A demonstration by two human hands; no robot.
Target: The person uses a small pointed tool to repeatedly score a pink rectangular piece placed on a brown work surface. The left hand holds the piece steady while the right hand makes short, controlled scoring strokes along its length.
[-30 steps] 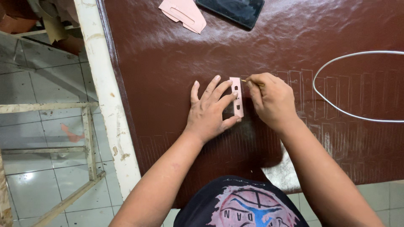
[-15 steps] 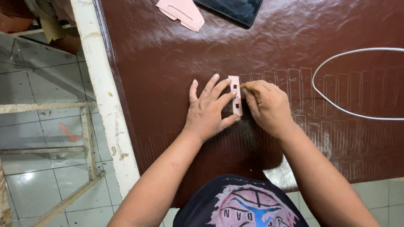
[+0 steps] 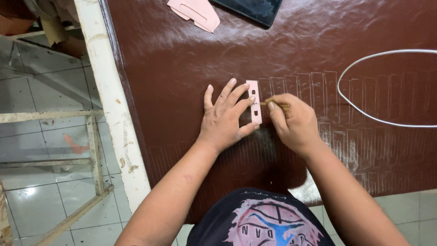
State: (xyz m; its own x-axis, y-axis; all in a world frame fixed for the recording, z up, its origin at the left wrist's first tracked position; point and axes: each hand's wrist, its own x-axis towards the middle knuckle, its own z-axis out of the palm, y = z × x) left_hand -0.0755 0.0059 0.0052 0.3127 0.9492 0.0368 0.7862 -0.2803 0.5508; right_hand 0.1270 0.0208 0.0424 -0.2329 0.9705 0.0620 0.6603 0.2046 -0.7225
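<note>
A large sheet of dark brown leather covers the table. My left hand lies flat on it, fingers spread, pressing down a small pink rectangular template with holes in it. My right hand is closed around a thin pencil-like marker, whose tip touches the template's right edge. Rows of traced rectangular outlines run across the leather to the right of the template.
A larger pink template and a dark flat slab lie at the far edge. A white cord loops over the leather at right. The table's white edge runs down the left, with tiled floor and a wooden frame beyond.
My right hand has shifted slightly along the template's right edge with the marker. My left hand keeps the template pinned in the same spot.
</note>
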